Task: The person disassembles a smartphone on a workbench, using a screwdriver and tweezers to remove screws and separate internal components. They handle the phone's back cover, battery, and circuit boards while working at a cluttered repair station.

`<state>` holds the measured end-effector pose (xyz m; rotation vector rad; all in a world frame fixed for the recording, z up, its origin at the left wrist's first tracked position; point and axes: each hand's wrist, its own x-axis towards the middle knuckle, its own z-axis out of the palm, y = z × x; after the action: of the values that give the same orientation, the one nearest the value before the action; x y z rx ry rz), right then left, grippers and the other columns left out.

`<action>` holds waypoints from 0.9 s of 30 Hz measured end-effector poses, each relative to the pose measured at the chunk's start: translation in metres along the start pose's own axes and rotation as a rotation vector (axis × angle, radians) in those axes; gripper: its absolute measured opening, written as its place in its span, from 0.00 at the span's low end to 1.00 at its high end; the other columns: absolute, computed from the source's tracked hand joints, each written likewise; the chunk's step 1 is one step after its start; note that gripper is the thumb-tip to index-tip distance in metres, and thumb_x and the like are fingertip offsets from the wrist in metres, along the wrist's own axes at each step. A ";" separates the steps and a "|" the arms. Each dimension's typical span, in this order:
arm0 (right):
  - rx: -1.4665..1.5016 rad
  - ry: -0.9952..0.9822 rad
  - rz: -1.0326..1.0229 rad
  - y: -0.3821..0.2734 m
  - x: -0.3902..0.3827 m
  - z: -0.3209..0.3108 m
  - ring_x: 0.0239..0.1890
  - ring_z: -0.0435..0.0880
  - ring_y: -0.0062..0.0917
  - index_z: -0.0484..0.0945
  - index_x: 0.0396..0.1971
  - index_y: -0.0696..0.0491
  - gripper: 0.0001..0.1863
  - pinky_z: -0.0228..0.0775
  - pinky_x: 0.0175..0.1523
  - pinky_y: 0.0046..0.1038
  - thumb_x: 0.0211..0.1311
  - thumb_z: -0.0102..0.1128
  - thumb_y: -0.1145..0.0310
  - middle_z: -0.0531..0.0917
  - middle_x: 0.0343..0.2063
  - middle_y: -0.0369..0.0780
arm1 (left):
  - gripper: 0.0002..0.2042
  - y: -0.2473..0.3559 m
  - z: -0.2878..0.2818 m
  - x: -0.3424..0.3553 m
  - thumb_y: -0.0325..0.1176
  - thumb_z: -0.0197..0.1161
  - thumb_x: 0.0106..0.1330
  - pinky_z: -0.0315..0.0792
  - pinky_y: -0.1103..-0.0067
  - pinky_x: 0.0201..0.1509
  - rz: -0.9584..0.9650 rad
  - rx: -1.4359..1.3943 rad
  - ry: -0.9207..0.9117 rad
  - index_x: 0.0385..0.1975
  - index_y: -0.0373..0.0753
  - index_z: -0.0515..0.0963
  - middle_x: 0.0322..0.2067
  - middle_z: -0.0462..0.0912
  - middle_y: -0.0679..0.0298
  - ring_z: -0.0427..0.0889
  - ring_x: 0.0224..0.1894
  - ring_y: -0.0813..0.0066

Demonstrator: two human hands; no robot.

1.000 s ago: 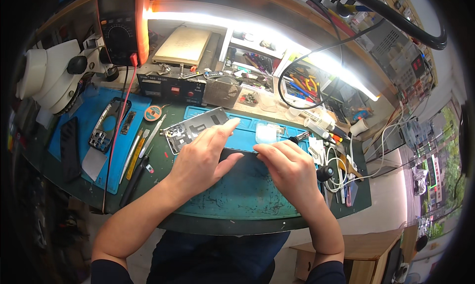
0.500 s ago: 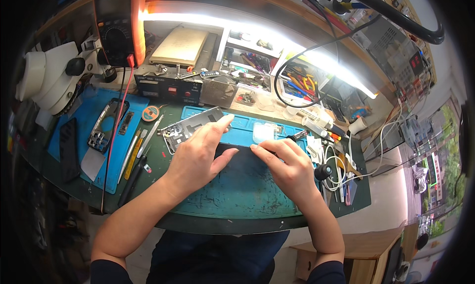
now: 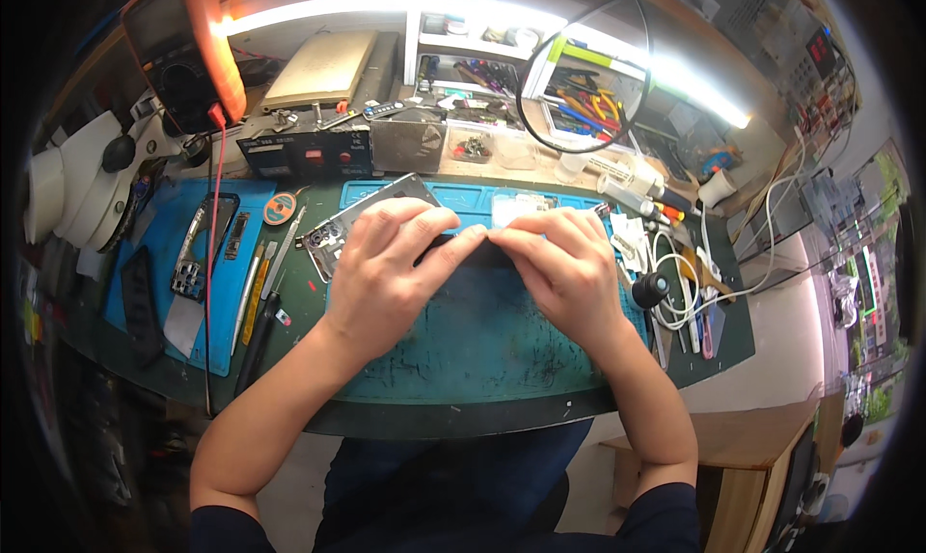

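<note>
Both hands meet over the blue work mat [image 3: 463, 350], holding a thin dark panel [image 3: 479, 251] tilted so that little of its face shows. My left hand [image 3: 391, 264] is closed at the panel's left side, its thumb stretched along the top edge toward the right. My right hand [image 3: 564, 264] pinches near the middle of that edge, its fingertips almost touching my left thumb. Behind my left hand lies a silver-grey phone frame [image 3: 333, 244], partly covered by it. A small clear box [image 3: 503, 206] sits beyond my right hand.
On the left are a second blue mat [image 3: 249, 288] with an opened phone housing [image 3: 204, 249], tweezers [image 3: 280, 235], a solder spool [image 3: 281, 208] and a microscope [image 3: 82, 182]. An orange multimeter [image 3: 183, 56] stands above. White cables [image 3: 666, 302] and a black eyepiece [image 3: 650, 290] lie right.
My left fingers have curled in and the thumb has moved to the panel's top edge. My hands have come closer together. The whole view has shifted slightly.
</note>
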<state>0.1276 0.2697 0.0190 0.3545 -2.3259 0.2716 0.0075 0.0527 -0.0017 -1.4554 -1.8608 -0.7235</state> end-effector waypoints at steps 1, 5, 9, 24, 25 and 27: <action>0.007 0.013 0.008 0.000 0.000 0.001 0.44 0.88 0.32 0.91 0.46 0.48 0.15 0.74 0.48 0.35 0.59 0.71 0.77 0.89 0.41 0.34 | 0.22 -0.001 -0.001 0.000 0.25 0.70 0.60 0.77 0.65 0.64 0.007 0.006 -0.010 0.55 0.48 0.92 0.51 0.86 0.68 0.83 0.56 0.65; 0.078 0.014 0.043 0.004 -0.001 0.005 0.46 0.88 0.35 0.91 0.46 0.50 0.13 0.76 0.52 0.37 0.61 0.72 0.77 0.88 0.42 0.36 | 0.23 -0.005 0.000 0.000 0.23 0.70 0.60 0.77 0.65 0.64 0.029 0.030 -0.023 0.57 0.48 0.92 0.51 0.86 0.68 0.82 0.55 0.63; 0.143 0.031 0.070 0.008 -0.003 0.009 0.47 0.88 0.38 0.90 0.47 0.52 0.13 0.78 0.56 0.40 0.63 0.72 0.77 0.88 0.42 0.38 | 0.24 -0.006 -0.002 0.000 0.23 0.69 0.60 0.77 0.65 0.65 0.035 0.062 -0.055 0.58 0.49 0.92 0.51 0.86 0.68 0.81 0.56 0.63; 0.198 0.062 0.096 0.012 -0.009 0.012 0.48 0.88 0.40 0.90 0.51 0.51 0.16 0.79 0.59 0.40 0.63 0.72 0.77 0.89 0.45 0.40 | 0.25 -0.006 -0.002 0.001 0.22 0.69 0.59 0.76 0.65 0.66 0.047 0.126 -0.082 0.58 0.49 0.92 0.51 0.86 0.68 0.82 0.58 0.63; 0.195 0.061 0.093 0.012 -0.009 0.012 0.49 0.88 0.40 0.90 0.51 0.51 0.16 0.79 0.59 0.40 0.63 0.71 0.77 0.89 0.45 0.40 | 0.25 -0.006 -0.001 0.001 0.22 0.69 0.59 0.76 0.65 0.66 0.049 0.129 -0.083 0.58 0.49 0.92 0.51 0.86 0.68 0.82 0.58 0.63; 0.192 0.057 0.085 0.013 -0.009 0.012 0.49 0.88 0.40 0.90 0.51 0.51 0.17 0.79 0.59 0.40 0.62 0.70 0.78 0.89 0.45 0.40 | 0.26 -0.006 -0.001 0.000 0.21 0.69 0.59 0.77 0.65 0.66 0.053 0.136 -0.083 0.59 0.49 0.92 0.51 0.86 0.68 0.82 0.58 0.63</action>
<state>0.1217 0.2794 0.0028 0.3372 -2.2679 0.5426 0.0016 0.0507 -0.0010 -1.4602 -1.8872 -0.5085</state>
